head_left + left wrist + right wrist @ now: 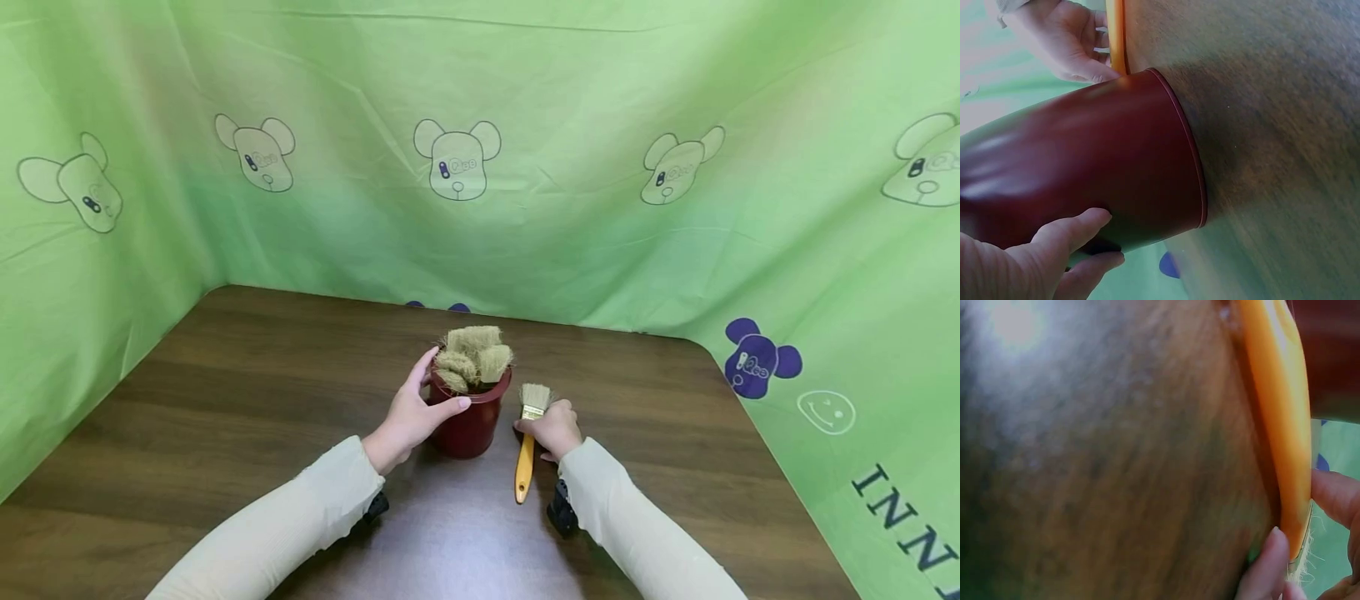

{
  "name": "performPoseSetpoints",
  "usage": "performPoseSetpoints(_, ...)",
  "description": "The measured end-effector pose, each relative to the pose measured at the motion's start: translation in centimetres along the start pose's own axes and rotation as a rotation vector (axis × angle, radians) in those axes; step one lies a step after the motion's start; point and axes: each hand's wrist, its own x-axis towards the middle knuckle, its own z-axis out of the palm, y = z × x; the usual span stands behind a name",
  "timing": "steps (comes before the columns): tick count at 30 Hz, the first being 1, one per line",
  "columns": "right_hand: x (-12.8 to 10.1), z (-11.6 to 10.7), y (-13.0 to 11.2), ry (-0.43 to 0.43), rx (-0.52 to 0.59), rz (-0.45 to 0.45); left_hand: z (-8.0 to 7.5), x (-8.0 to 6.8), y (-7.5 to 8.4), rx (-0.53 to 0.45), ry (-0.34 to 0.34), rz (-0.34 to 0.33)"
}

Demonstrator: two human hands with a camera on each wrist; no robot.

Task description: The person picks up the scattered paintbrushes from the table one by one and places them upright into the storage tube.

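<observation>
My left hand (405,423) grips the side of a dark red flowerpot (471,427), thumb near the rim and the other fingers around the far side. The pot (1091,150) stands upright on the table. Several tan, fibrous chunks (474,340) fill its top; what lies beneath them is hidden. To the right of the pot is a paintbrush (524,471) with pale bristles and an orange handle (1279,412). My right hand (557,431) pinches it between thumb and fingers where handle meets metal band. The bristles point away from me, and the handle lies along the tabletop.
The dark wooden table (262,400) extends to both sides of the pot. A green cloth (540,233) printed with bear heads hangs behind and beside it. Light reflects off the tabletop in front of the pot.
</observation>
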Motion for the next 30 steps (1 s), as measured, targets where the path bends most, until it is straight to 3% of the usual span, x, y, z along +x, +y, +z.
performPoseSetpoints(4, -0.2, -0.4, 0.4, -0.026, -0.025, -0.03, 0.2, 0.1, 0.0, -0.002, -0.005, -0.005)
performPoseSetpoints(9, -0.2, -1.7, 0.7, -0.152, -0.076, -0.087, 0.3, 0.1, 0.1, -0.006, -0.011, -0.003)
performPoseSetpoints(15, 0.5, -3.7, 1.3, -0.25, -0.251, -0.262, 0.1, 0.1, 0.1, -0.011, 0.0, -0.014)
performPoseSetpoints(19, 0.9, -4.9, 1.3, -0.278, -0.359, -0.308, -0.3, 0.2, 0.2, -0.012, 0.005, -0.018)
performPoseSetpoints(23, 1.1, -5.7, 1.3, -0.353, -0.328, -0.319, -0.6, 0.2, 0.3, -0.017, 0.01, -0.022)
performPoseSetpoints(26, 1.1, -6.0, 1.7, -0.413, -0.22, -0.346, -0.5, 0.3, 0.3, -0.025, -0.01, -0.029)
performPoseSetpoints(30, 1.0, -6.0, 2.5, -0.413, -0.151, -0.387, -0.3, 0.3, 0.3, -0.037, -0.025, -0.038)
